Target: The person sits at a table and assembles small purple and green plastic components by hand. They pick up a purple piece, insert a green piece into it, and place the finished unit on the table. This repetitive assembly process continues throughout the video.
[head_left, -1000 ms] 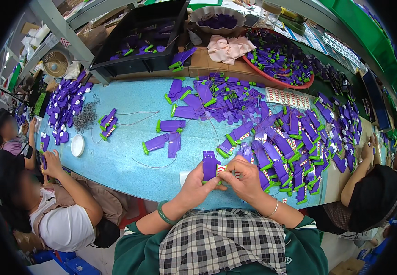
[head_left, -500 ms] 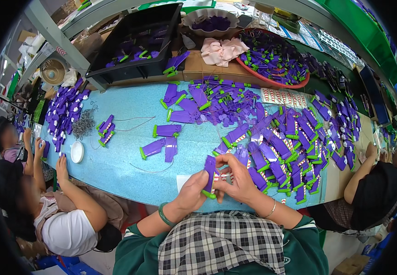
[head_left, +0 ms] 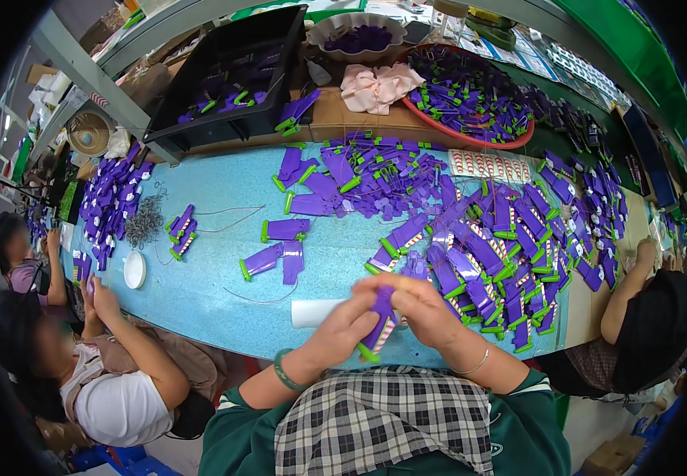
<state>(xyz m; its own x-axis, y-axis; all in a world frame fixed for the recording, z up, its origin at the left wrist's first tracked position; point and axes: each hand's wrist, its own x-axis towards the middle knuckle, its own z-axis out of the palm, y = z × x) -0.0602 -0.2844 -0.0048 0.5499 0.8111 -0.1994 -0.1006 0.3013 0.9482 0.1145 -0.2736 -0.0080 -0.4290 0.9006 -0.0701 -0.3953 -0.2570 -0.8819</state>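
Note:
Close to the table's front edge, my left hand [head_left: 339, 327] grips a flat purple plastic part [head_left: 378, 324] with a green end and a red-and-white striped strip along one side. The part is tilted, its green end pointing down toward my lap. At its upper end the fingers of my right hand [head_left: 429, 316] close on the purple plastic; the exact contact is blurred. A white paper [head_left: 305, 312] lies beside my left hand. Just right of my hands spreads a large heap of similar purple-and-green parts [head_left: 482, 270] with striped strips.
Purple pieces [head_left: 375, 178] lie mid-table, with a sticker sheet [head_left: 490, 166] beside them. Behind stand a black bin [head_left: 209, 131] and a red basket [head_left: 518, 143]. Left are a white bowl [head_left: 134, 270] and metal springs [head_left: 145, 220]. Co-workers [head_left: 125, 401] sit on both sides.
My right fingers have moved from the striped side to the part's upper end. The part has tilted and shifted slightly right and down. More of the white paper shows.

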